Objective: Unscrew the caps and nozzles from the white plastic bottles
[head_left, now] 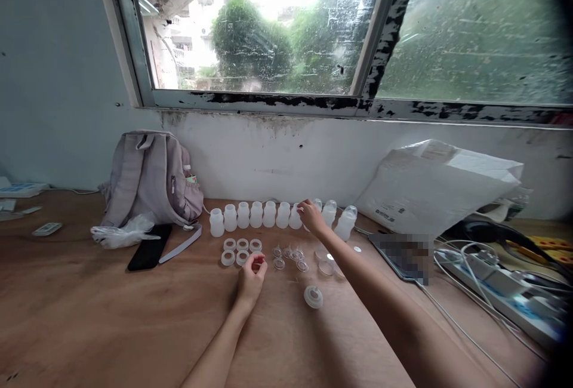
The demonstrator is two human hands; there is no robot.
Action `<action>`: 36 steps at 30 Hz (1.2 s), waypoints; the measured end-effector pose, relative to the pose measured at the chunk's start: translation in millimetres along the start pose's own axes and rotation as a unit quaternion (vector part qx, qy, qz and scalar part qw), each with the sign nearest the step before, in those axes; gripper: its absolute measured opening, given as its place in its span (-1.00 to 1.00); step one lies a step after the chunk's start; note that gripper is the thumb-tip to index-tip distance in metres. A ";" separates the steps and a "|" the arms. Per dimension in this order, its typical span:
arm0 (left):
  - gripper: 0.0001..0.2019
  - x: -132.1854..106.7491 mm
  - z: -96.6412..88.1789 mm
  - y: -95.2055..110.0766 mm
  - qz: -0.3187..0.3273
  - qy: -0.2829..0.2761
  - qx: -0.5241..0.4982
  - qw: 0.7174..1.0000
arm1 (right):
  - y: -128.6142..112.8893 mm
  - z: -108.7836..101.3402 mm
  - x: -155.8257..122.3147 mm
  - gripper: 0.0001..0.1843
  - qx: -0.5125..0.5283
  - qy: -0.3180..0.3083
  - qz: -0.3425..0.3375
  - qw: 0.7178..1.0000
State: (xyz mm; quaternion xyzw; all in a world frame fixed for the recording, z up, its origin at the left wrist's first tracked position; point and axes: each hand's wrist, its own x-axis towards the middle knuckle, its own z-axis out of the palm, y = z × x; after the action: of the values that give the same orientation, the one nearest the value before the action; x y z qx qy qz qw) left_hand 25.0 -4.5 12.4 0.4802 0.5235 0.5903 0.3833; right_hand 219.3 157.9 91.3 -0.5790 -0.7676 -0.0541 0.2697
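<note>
My left hand [252, 276] is curled with thumb and fingertips together at the right end of the white bottle rings [230, 244], apparently gripping one ring that it mostly hides. My right hand [312, 218] reaches to the row of milky baby bottles [256, 215]; its pinched fingertips are at the mouth of one bottle [295, 217] and cover part of it. Clear teats [278, 264] lie between the two hands. Nearer to me, a teat set in a ring [313, 296] rests alone. Clear caps [326, 267] lie partly behind my right forearm; a few bottles at the right carry domed caps [347, 222].
A grey backpack [147, 176] stands at the left, with a plastic bag [123, 231] and black phone [150, 249] before it. At the right are a white plastic mailer bag [430, 188], a tablet-like device [398, 256], cables and a power strip [505, 292]. The wall and window close the back.
</note>
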 end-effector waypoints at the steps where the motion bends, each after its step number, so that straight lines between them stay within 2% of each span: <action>1: -0.80 0.2 -0.1 -0.4 -0.001 0.000 0.001 1.000 | -1.3 -2.1 -1.2 -0.78 0.001 0.004 -0.003 1.000; 5: -0.80 0.9 -0.4 -1.7 -0.001 0.000 0.004 1.000 | -10.8 -10.8 -18.7 -0.77 0.006 0.004 -0.029 1.000; 10: -0.80 -0.1 -0.7 -1.2 0.001 0.002 0.008 1.000 | -26.1 -14.6 -70.3 -0.82 0.005 -0.053 -0.081 0.995; 13: -0.80 -1.4 -1.5 0.1 0.004 0.000 0.010 1.000 | -32.6 -15.4 -101.4 -0.81 -0.032 -0.064 -0.104 0.992; 17: -0.79 -2.4 -2.5 0.8 0.010 0.001 0.012 1.000 | -38.9 -19.1 -125.2 -0.81 -0.053 -0.084 -0.130 0.987; 25: -0.78 -3.3 -2.2 0.0 0.017 0.004 0.015 1.000 | -47.0 -25.8 -136.4 -0.79 0.009 -0.136 -0.165 0.977; 31: -0.81 -3.4 -1.8 -1.2 0.017 0.005 0.020 1.000 | -35.6 -23.7 -130.4 -0.83 0.043 -0.067 -0.120 0.990; 36: -0.83 -4.2 -1.7 -1.7 0.019 0.004 0.025 1.000 | -31.8 -15.2 -126.0 -0.87 0.031 -0.088 -0.103 0.990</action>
State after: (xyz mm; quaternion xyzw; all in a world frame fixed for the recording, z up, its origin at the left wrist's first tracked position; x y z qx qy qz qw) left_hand 24.3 -8.6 10.1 0.4970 0.5305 0.5859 0.3582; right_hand 218.7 33.2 51.4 -0.4910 -0.8449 -0.0068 0.2122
